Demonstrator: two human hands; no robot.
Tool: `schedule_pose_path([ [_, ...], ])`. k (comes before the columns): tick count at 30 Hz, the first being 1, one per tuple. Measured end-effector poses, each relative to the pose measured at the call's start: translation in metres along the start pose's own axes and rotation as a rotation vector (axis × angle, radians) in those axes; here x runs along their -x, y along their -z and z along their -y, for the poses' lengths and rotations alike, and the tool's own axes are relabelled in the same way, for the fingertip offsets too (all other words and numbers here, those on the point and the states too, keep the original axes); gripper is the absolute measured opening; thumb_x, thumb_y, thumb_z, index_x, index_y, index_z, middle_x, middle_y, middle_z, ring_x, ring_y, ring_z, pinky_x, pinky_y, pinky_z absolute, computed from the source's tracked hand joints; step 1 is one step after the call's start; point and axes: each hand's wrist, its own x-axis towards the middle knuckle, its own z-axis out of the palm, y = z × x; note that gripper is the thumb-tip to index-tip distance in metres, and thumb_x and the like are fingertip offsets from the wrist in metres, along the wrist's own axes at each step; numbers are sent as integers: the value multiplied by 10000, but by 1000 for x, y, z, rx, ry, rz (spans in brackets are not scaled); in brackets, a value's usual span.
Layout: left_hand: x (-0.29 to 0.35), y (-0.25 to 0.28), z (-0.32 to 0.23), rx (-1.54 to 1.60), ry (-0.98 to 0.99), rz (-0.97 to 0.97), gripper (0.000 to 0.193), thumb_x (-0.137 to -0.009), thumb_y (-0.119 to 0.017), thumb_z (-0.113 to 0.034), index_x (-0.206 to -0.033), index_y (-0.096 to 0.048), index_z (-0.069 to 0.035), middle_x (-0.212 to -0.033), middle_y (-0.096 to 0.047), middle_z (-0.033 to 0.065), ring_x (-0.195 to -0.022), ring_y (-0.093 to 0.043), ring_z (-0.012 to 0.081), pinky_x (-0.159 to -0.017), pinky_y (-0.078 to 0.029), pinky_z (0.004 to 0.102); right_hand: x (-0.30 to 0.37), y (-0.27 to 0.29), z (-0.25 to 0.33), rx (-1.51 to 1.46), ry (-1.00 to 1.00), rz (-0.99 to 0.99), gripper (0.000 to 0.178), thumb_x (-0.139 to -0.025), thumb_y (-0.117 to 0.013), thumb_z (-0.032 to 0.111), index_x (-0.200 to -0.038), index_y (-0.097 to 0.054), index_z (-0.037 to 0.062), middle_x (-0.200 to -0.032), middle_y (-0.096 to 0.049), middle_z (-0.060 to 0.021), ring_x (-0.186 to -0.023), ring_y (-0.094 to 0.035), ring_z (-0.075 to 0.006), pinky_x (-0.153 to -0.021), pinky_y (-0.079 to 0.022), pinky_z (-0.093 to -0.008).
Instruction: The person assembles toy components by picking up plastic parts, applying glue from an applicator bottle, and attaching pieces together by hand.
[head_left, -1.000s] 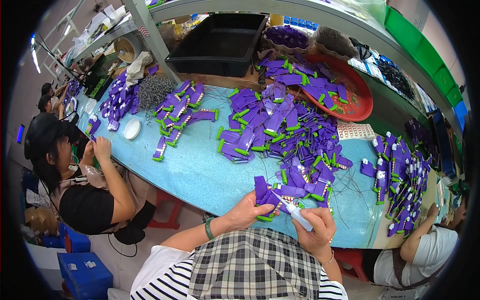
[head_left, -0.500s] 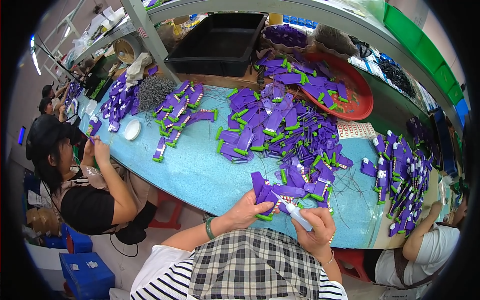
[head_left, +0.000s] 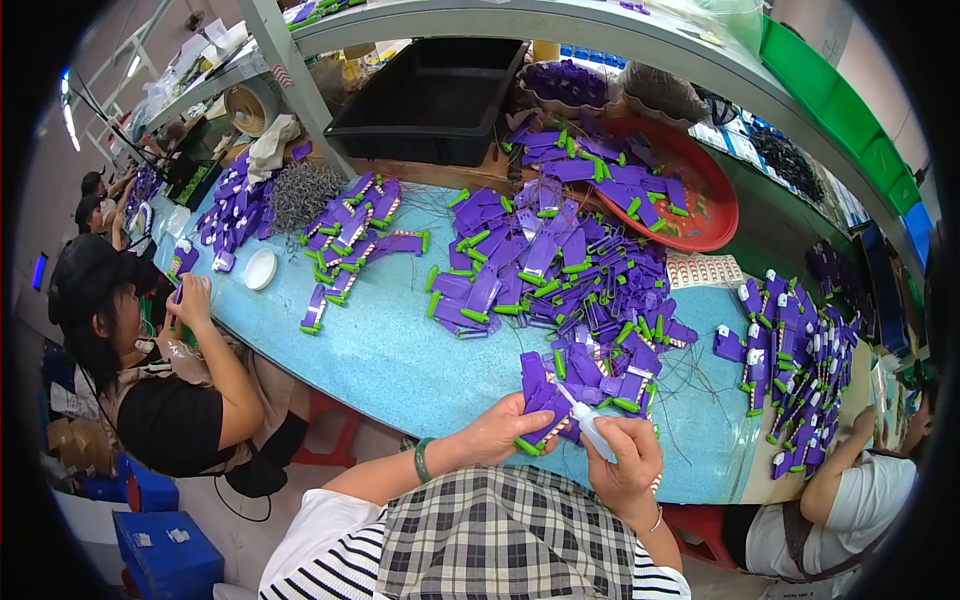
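My left hand (head_left: 497, 430) pinches a flat purple plastic part (head_left: 536, 380) with a green end and a red-and-white striped strip. In my right hand (head_left: 630, 468) is a small white squeeze bottle (head_left: 592, 430) with a thin nozzle. The nozzle tip points up and left, close beside the held part; I cannot tell whether it touches. Just beyond my hands lies a heap of similar purple-and-green parts (head_left: 545, 245), with thin dark wires strewn among them.
A red round tray (head_left: 712, 215) and a black bin (head_left: 420, 115) stand at the back. A striped sticker sheet (head_left: 704, 270) lies by the heap. More parts (head_left: 790, 350) are piled at right. A small white dish (head_left: 261, 269) is at left. Co-workers sit on both sides.
The held part has tilted more upright and shifted slightly right. The bottle has moved a little with it. My view has shifted slightly. At left, a co-worker's raised hands have moved a little.
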Motion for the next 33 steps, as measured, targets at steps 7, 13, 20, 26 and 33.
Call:
schedule_pose_path([
  [7,1,6,1,-34,48,42,249,-945,-565,-168,-1140,-545,-15,-998,-611,74,-764,-583,138,-669,-499,289,2,-1,3,-40,-96,64,392,-658,-788,-36,-1007,-637,61,-857,-611,-106,-725,-628,-251,-591,-499,-311],
  [13,4,6,-1,-111,57,83,245,-942,-558,-158,-1133,-541,-7,-965,-599,67,-727,-568,136,-631,-468,282,-2,-3,2,-47,-73,55,385,-649,-780,-42,-1001,-656,54,-842,-618,-96,-697,-631,-232,-558,-494,-300],
  [20,6,10,-2,-134,120,96,245,-945,-542,-141,-1150,-525,-6,-967,-589,69,-724,-561,134,-635,-470,276,-2,-1,0,2,-11,72,389,-628,-739,-77,-989,-673,54,-830,-621,-88,-650,-599,-222,-513,-458,-301],
  [26,2,6,7,-140,47,31,239,-958,-519,-135,-1166,-503,-17,-957,-569,50,-746,-551,126,-653,-476,273,4,0,3,15,-21,52,382,-652,-796,-18,-995,-651,64,-837,-621,-92,-667,-605,-233,-548,-469,-309],
  [33,-2,3,7,-306,9,-1,260,-980,-471,-146,-1215,-453,-34,-941,-550,39,-762,-535,116,-677,-458,269,3,0,2,-11,31,84,397,-642,-804,-13,-999,-650,70,-845,-626,-93,-649,-599,-222,-523,-450,-298],
])
